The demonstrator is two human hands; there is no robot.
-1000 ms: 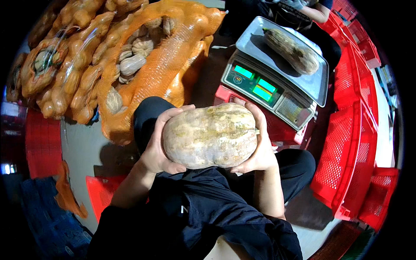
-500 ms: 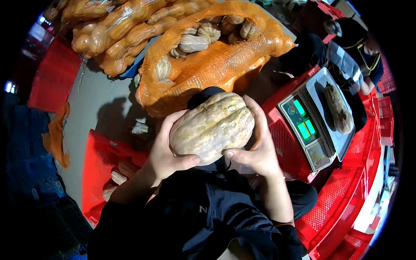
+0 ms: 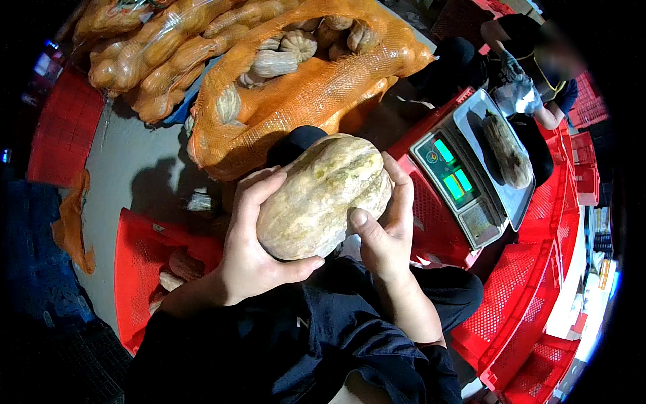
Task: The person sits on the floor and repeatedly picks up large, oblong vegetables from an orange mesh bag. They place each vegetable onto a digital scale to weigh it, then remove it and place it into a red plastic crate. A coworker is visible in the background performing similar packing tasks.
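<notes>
A large ribbed pumpkin (image 3: 319, 195), tan with greenish patches, is held up in front of my body between both hands. My left hand (image 3: 252, 236) wraps its left end, thumb along the near side. Around the right end curl the fingers of my right hand (image 3: 387, 232), its thumb pressed on the near face. Beyond it lies an orange mesh sack (image 3: 303, 101), its mouth gaping over several pumpkins (image 3: 276, 62). On the right, a long pumpkin (image 3: 506, 149) rests on the metal pan of a digital scale (image 3: 464, 175) with lit green displays.
Left of me stands a red crate (image 3: 134, 262) with several pumpkins inside. Full mesh sacks (image 3: 155, 47) fill the far left. Red crates (image 3: 501, 289) line the right side. A person (image 3: 531, 74) sits beyond the scale, a plastic bag in hand. Orange netting (image 3: 73, 225) lies on the floor.
The pumpkin has tilted and turned slightly in my hands, and my grip has shifted around it. The whole view has moved a little. Across the scale, the other person's hand has moved to the bag.
</notes>
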